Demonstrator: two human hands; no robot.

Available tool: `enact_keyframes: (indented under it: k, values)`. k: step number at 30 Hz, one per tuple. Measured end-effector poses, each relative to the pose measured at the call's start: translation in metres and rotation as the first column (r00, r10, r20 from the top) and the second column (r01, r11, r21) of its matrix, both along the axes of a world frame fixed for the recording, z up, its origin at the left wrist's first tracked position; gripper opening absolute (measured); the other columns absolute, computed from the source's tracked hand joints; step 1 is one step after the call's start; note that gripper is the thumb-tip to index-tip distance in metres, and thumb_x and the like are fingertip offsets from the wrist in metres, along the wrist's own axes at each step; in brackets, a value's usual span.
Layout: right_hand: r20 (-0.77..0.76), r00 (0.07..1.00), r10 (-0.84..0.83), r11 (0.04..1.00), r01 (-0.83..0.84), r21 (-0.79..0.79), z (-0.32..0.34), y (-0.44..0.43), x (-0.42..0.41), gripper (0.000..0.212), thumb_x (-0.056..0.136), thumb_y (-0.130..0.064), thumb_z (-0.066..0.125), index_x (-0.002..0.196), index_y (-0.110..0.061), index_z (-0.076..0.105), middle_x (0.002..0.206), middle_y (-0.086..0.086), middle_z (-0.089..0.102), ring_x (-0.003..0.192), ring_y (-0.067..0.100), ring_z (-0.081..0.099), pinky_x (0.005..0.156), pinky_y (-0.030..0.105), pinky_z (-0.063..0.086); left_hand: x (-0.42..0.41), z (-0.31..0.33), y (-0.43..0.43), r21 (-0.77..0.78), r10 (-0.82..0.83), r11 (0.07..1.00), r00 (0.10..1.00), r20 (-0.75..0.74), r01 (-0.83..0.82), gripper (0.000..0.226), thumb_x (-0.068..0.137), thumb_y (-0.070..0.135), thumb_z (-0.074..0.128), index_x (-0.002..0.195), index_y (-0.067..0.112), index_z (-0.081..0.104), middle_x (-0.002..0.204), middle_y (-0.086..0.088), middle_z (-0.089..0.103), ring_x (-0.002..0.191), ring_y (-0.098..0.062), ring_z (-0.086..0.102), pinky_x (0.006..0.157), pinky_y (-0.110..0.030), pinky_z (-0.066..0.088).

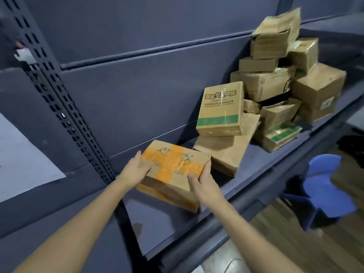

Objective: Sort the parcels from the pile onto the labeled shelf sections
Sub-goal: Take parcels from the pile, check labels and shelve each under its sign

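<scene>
Ideally the orange-taped parcel [173, 171] is kept level and supported from both ends while its section is chosen. It is at the left end of the shelf [256, 174], apart from the pile [275, 85]. Both arms reach forward; the left hand [137, 168] and right hand [203, 183] each have their grip closed on an end, thumbs on top

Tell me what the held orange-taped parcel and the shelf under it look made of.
Orange-taped parcel: matte brown cardboard, crossed by glossy orange plastic-looking tape catching glare. Shelf: likely painted metal, matte dark blue-grey; the slotted upright suggests steel racking.
</scene>
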State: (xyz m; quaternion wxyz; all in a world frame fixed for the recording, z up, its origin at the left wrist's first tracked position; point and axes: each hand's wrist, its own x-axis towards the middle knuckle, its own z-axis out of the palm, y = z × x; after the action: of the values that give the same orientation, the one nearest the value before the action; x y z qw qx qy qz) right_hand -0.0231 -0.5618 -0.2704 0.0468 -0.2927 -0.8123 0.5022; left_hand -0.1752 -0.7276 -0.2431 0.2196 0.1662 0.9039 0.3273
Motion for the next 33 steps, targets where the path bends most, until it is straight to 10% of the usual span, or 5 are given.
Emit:
enact_keyframes:
  k: [3,10,17,30,33]
  values:
    - [-0.126,0.992,-0.025,0.998,0.017,-0.061,-0.007,-0.001,0.005,0.080,0.098,-0.038,0.046,0.152,-0.027,-0.011,0.132,-0.012,0.053,0.107,0.012,0.058,0.085,0.029,0.044,0.005,-0.005,-0.001,0.066,0.040,0.997,0.996,-0.083,-0.034,0.018,0.098,0.036,0.047,0.116,0.038,0.048,0.113,0.019,0.058,0.112,-0.011,0.054,0.084,-0.024,0.045]
    - [-0.102,0.994,0.049,0.992,-0.061,-0.112,-0.009,0.004,0.015,0.070,0.090,-0.035,0.061,0.145,-0.035,0.020,0.122,-0.023,0.057,0.111,0.005,0.056,0.092,0.031,0.049,0.035,0.001,-0.029,0.151,0.130,0.981,0.990,-0.054,-0.121,0.028,0.096,0.030,0.053,0.100,0.057,0.045,0.085,0.042,0.062,0.082,0.017,0.059,0.067,-0.008,0.040]
    - [-0.074,0.989,0.127,0.991,-0.130,-0.044,0.012,-0.002,0.041,0.089,0.085,-0.061,0.057,0.150,-0.045,-0.002,0.131,-0.007,0.044,0.099,0.004,0.051,0.083,0.028,0.044,0.076,0.006,-0.059,0.091,0.229,0.971,0.972,-0.060,-0.223,0.067,0.080,0.080,0.030,0.133,0.069,-0.009,0.147,-0.001,0.041,0.142,-0.023,0.027,0.109,-0.052,0.032]
    - [-0.339,0.940,-0.035,0.997,0.056,0.053,0.063,0.005,0.070,0.013,0.092,-0.041,0.054,0.096,-0.034,0.044,0.100,-0.005,0.057,0.086,0.010,0.056,0.064,0.024,0.042,0.129,0.052,-0.047,0.281,0.251,0.944,0.932,-0.263,-0.175,0.004,0.097,0.047,0.035,0.099,0.043,0.034,0.086,0.001,0.054,0.078,-0.021,0.053,0.062,-0.035,0.037]
    - [-0.311,0.948,0.073,0.997,-0.078,-0.004,0.068,0.012,0.076,0.069,0.089,-0.023,0.062,0.140,-0.043,0.020,0.114,-0.026,0.051,0.102,0.004,0.058,0.078,0.022,0.047,0.130,0.054,-0.053,0.286,0.193,0.949,0.963,-0.190,-0.134,0.040,0.096,0.041,0.044,0.119,0.066,0.022,0.116,0.004,0.061,0.106,-0.020,0.057,0.085,-0.043,0.046]
